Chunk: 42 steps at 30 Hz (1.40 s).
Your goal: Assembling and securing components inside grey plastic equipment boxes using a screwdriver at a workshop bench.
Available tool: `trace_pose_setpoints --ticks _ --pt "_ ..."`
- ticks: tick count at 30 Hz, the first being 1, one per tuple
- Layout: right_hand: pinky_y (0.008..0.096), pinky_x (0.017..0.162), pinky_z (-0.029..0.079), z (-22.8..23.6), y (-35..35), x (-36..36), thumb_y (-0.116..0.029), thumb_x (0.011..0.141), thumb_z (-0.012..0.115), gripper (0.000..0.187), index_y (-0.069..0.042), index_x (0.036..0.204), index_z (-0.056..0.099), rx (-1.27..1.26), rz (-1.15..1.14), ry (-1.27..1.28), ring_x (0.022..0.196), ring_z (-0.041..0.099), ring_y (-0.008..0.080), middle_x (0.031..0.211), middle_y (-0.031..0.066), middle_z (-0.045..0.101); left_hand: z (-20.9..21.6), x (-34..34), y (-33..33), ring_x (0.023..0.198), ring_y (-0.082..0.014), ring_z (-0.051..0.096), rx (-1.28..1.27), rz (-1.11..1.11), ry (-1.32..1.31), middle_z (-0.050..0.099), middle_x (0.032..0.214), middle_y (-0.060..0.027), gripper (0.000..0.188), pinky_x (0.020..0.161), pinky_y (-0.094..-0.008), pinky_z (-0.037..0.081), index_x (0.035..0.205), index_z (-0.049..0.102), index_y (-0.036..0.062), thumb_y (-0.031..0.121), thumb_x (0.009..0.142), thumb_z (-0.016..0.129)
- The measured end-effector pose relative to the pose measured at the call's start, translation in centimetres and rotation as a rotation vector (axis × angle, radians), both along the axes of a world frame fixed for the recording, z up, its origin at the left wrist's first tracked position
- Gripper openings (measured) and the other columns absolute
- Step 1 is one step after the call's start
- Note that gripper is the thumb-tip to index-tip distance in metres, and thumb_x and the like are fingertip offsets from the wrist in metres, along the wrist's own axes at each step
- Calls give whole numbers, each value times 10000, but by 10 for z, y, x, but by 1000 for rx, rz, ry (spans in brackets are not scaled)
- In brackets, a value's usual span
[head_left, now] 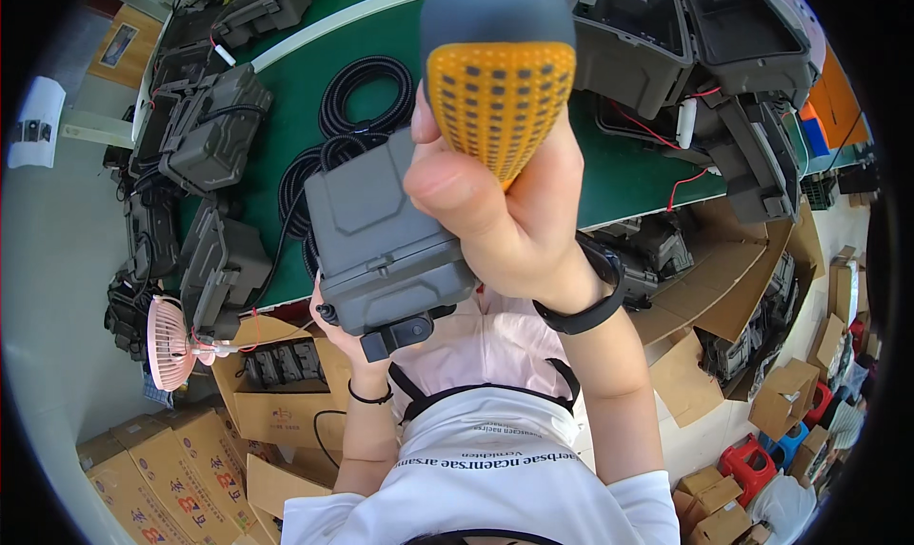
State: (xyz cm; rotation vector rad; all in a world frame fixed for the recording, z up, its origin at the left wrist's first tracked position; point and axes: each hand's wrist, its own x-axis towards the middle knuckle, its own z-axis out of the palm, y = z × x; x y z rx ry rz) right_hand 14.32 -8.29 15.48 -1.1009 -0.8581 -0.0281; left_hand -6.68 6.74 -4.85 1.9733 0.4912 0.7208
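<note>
Working from the left, I see a pink fan (168,343) at the left of the frame, with several dark grey cases (214,131) above and beside it, at least one with its lid up. Below them, at lower left, a cardboard carton (281,416) holds more dark parts. My left hand (341,343), just left of centre, grasps the lower left side of the grey case (381,198), though most of its fingers are hidden. Coiled black hose (331,102) lies behind on the green table (614,178). The case sits at the middle of the frame with its lid down; a dark latch (398,336) juts out below its front edge, and I cannot tell whether it is fastened. In the upper centre, my right hand (524,217) is wrapped around an orange-and-grey handle (500,88), whose working end I cannot see, nor whether it touches anything. At upper right, other cases (628,74) stand with lids up, near a white plug (685,124) on red wire, and a right-hand carton (728,278) holds further dark parts. I judge this case to be further along than those, its lid closed, while the gaping ones look unfinished; what remains inside mine is hidden.
</note>
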Motion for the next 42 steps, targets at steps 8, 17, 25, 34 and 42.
trace_pose_setpoints --ticks 8,17,25,34,42 --pt "250 676 479 -4 1 0 -164 851 749 481 37 1186 469 -15 -103 -85 773 582 132 943 83 599 -11 0 1 1187 -266 528 -43 35 -74 491 1354 -112 458 1005 -452 453 1387 408 102 358 1007 400" --pt "246 670 476 -2 2 -1 -148 839 759 442 42 1141 497 -36 -151 -91 756 579 128 906 76 609 -27 -4 6 1139 -272 565 2 61 -124 532 1316 -138 471 971 -454 476 1337 483 90 401 1010 350" --pt "233 608 449 -3 2 0 -140 873 715 413 38 1154 469 -11 -125 -103 684 549 115 851 70 593 -23 -9 10 1192 -275 531 154 -22 -36 501 1353 -137 458 1004 -457 454 1366 439 90 373 1013 369" --pt "271 577 532 -8 9 -2 -259 846 762 462 -6 1132 502 83 -114 61 691 714 235 838 115 693 56 35 -24 1226 -255 500 89 -71 -266 446 1366 -146 940 1045 -423 418 1425 281 37 198 703 862" --pt "266 546 478 -17 2 -3 -236 901 695 407 8 1155 490 12 -160 2 590 645 189 728 98 629 64 47 -26 1117 -255 565 77 -12 -263 530 1248 -162 1137 1005 -368 449 1371 348 -24 125 392 907"
